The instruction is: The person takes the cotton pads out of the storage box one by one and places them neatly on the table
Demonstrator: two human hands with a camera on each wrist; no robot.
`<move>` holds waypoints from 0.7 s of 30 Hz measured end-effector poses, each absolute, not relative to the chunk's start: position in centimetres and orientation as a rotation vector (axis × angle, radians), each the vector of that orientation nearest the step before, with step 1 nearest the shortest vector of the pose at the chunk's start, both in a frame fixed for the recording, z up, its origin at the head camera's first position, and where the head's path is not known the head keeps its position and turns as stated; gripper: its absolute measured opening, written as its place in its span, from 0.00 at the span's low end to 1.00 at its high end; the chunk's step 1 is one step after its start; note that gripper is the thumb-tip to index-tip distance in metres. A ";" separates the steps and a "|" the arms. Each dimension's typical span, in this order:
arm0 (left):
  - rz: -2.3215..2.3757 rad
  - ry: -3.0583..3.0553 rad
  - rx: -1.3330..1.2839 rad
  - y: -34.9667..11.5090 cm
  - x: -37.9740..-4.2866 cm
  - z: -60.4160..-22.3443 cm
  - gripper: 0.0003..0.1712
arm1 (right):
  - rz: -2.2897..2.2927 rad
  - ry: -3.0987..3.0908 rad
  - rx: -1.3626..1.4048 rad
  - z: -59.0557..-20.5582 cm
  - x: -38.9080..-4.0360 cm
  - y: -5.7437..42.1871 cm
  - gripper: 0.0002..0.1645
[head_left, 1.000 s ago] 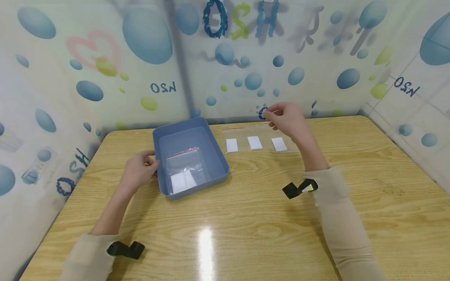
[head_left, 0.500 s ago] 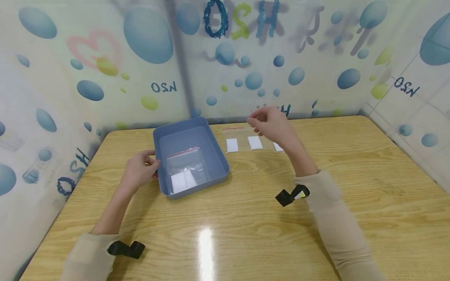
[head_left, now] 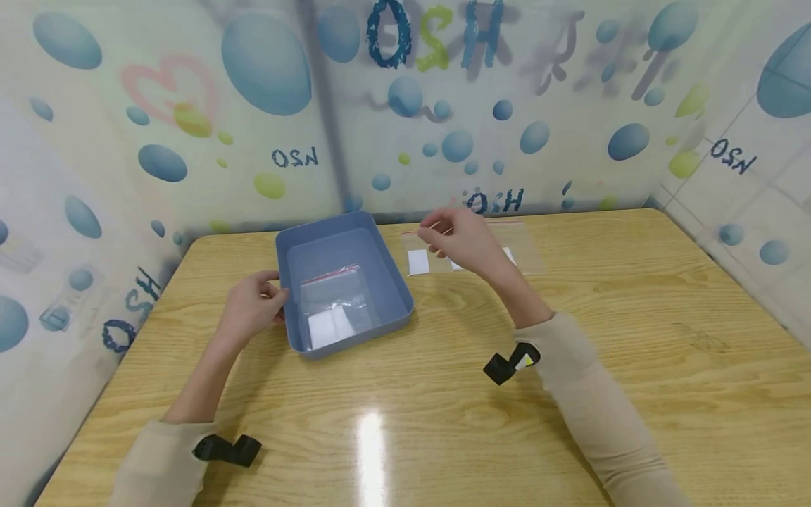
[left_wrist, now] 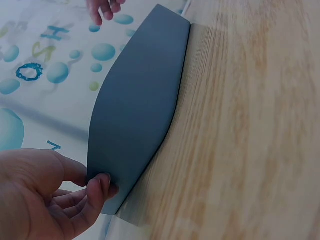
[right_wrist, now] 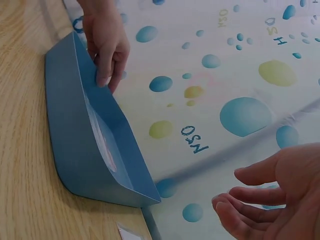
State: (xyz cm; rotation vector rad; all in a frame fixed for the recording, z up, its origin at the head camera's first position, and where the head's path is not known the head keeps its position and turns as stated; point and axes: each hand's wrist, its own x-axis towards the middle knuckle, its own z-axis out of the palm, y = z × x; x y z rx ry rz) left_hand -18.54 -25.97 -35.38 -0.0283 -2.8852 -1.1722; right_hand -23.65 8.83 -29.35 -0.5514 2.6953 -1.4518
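Observation:
My left hand point(head_left: 253, 307) grips the left wall of a blue-grey plastic tray point(head_left: 332, 236); in the left wrist view its fingers point(left_wrist: 95, 197) lie against the outer wall. Inside the tray are clear zip bags point(head_left: 336, 289) with white cards; how many overlap is hard to tell. My right hand point(head_left: 465, 243) hovers over a row of clear zip bags behind the tray's right side, its fingers loosely curved with a gap to the thumb and nothing held. The leftmost bag's white card point(head_left: 418, 262) shows fully. Hand and wrist partly hide the other two cards.
A wooden table point(head_left: 443, 394) carries everything, with a patterned backdrop point(head_left: 405, 162) upright along its back edge. Black wrist cameras point(head_left: 500, 367) sit on both sleeves. A bag corner point(right_wrist: 131, 234) shows beneath the tray in the right wrist view.
My right hand has moved left and lower, from above the rightmost bag to between the leftmost and middle bags. The left hand and the tray have stayed in place.

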 end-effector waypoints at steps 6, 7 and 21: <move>-1.181 -2.890 -0.019 -26.0 -18.5 -35.3 0.29 | -1.433 2.685 -0.566 -30.5 -23.7 7.4 0.15; -1.183 -2.890 -0.020 -26.0 -18.6 -35.3 0.29 | -1.430 2.684 -0.571 -30.7 -23.7 7.2 0.15; -1.195 -2.883 -0.030 -26.0 -18.7 -35.3 0.29 | -1.492 2.581 -0.705 -32.7 -23.6 4.2 0.10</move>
